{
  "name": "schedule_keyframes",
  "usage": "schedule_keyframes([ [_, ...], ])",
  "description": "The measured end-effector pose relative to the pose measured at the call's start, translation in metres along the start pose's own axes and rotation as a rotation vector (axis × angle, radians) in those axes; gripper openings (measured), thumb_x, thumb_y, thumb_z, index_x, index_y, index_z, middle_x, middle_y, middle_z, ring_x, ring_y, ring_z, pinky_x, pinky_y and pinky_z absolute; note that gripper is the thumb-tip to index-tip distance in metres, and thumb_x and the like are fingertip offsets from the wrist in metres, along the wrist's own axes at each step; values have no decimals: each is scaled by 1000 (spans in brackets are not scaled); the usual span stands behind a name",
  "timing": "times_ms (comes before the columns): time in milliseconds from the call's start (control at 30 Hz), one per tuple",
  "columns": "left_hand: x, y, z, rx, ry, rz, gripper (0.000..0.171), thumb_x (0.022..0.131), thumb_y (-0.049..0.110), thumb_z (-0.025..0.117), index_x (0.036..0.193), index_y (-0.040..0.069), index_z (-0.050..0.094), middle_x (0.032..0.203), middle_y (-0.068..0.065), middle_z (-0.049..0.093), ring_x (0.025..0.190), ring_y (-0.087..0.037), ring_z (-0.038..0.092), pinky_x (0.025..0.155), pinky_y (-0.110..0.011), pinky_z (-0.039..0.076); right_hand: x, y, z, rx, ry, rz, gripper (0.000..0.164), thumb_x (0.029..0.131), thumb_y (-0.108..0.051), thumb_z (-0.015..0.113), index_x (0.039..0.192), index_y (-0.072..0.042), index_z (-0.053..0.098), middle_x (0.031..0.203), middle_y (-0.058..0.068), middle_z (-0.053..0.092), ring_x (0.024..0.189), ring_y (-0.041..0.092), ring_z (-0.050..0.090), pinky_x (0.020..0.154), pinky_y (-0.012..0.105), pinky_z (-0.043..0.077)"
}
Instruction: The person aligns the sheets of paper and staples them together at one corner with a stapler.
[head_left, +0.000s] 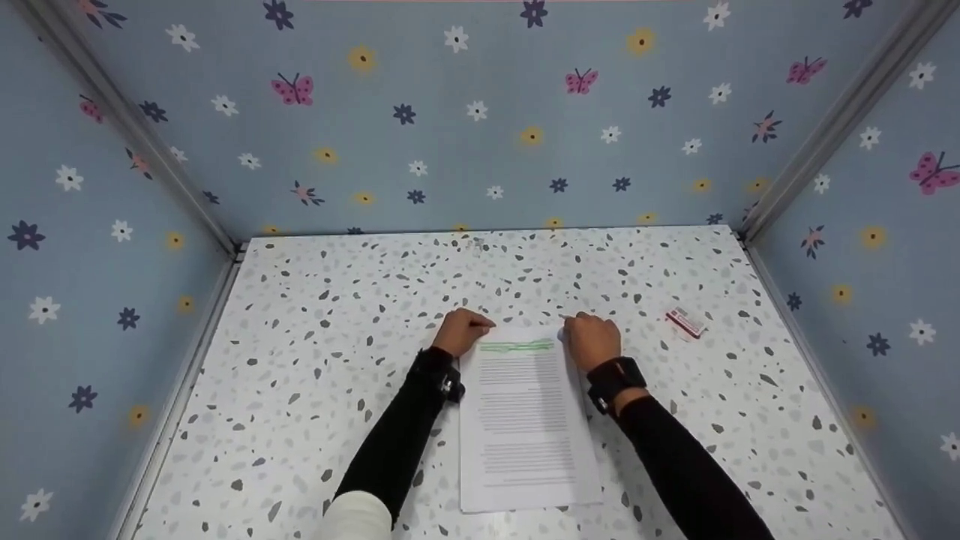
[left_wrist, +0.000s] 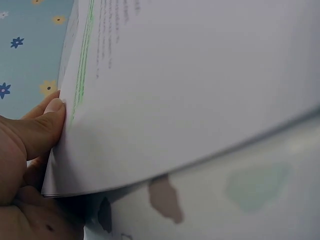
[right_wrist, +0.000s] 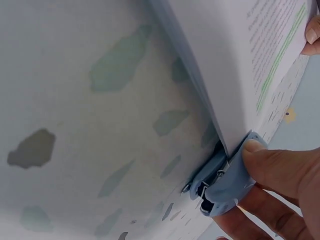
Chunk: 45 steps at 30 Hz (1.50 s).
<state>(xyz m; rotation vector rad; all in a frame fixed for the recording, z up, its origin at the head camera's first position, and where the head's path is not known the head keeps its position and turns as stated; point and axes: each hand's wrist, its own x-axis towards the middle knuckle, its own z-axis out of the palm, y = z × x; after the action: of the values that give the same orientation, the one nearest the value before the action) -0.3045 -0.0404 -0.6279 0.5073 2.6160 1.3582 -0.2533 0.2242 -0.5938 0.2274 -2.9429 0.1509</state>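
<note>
A stack of printed paper sheets (head_left: 529, 439), with green highlighter lines across its top, lies lengthwise in front of me. My left hand (head_left: 460, 331) pinches the sheets near their top left corner, thumb on the upper face and fingers beneath, as the left wrist view shows. In my right hand (head_left: 594, 341) is a small light-blue stapler (right_wrist: 235, 175). Thumb on its top and fingers under it, the hand holds the stapler at the top right corner of the stack. That corner sits between the stapler's two arms in the right wrist view.
A small red and white box (head_left: 685, 322) lies on the speckled white table (head_left: 322, 300) to the right of my right hand. Blue panels (head_left: 480, 150) printed with flowers and butterflies rise at the back and both sides.
</note>
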Motion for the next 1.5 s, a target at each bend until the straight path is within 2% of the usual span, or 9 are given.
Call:
schedule_keyframes([
  [133,-4,2,-1,-9,-8,11,17,95,0,68,108,0,78,111,-16,74,110,-32,67,95,-42,52,-4,2,-1,69,-5,18,5,88,-12,77,91,-10,81,78,9,70,68,31,66,66,47,53],
  [367,-3,0,-2,-14,-23,-14,17,96,1,67,109,2,78,112,-14,74,110,-30,68,95,-41,52,-10,3,-5,161,0,26,12,92,-15,77,99,-6,78,88,11,73,75,33,69,70,45,55],
  [600,0,4,-5,-14,-27,-1,18,96,1,67,110,1,78,113,-16,73,110,-32,67,95,-43,51,-7,4,-8,123,26,31,8,90,-7,75,98,-6,76,87,11,71,73,33,68,69,45,54],
  [733,0,4,-5,-11,-21,-5,17,96,1,67,110,1,78,112,-15,74,109,-31,67,95,-42,51,-7,4,-8,144,23,28,9,91,-11,76,98,-6,76,87,11,71,74,33,68,70,46,53],
  [1067,-3,-1,-3,-25,-11,19,17,95,1,68,109,1,78,112,-16,73,109,-33,67,95,-44,51,-13,8,-8,173,31,3,22,90,-19,79,108,-6,77,98,13,75,85,35,70,81,50,52],
  [1200,-1,2,-5,-17,-14,15,17,96,1,68,109,1,78,111,-15,74,109,-32,67,96,-43,51,-12,14,-15,167,65,-22,16,89,-17,80,100,-6,78,90,12,75,79,33,70,76,49,52],
  [1333,0,2,-6,-32,-19,21,17,96,1,67,110,0,77,111,-16,74,109,-33,67,96,-44,51,-12,22,-23,118,124,-46,16,86,-19,82,94,-6,77,82,10,72,70,32,67,68,49,50],
  [1500,-3,0,-8,-48,-32,52,18,96,0,66,110,0,77,111,-16,74,108,-33,68,94,-44,52,-15,38,-46,83,164,-43,24,84,-17,83,103,-2,77,89,14,74,77,34,69,71,51,52],
])
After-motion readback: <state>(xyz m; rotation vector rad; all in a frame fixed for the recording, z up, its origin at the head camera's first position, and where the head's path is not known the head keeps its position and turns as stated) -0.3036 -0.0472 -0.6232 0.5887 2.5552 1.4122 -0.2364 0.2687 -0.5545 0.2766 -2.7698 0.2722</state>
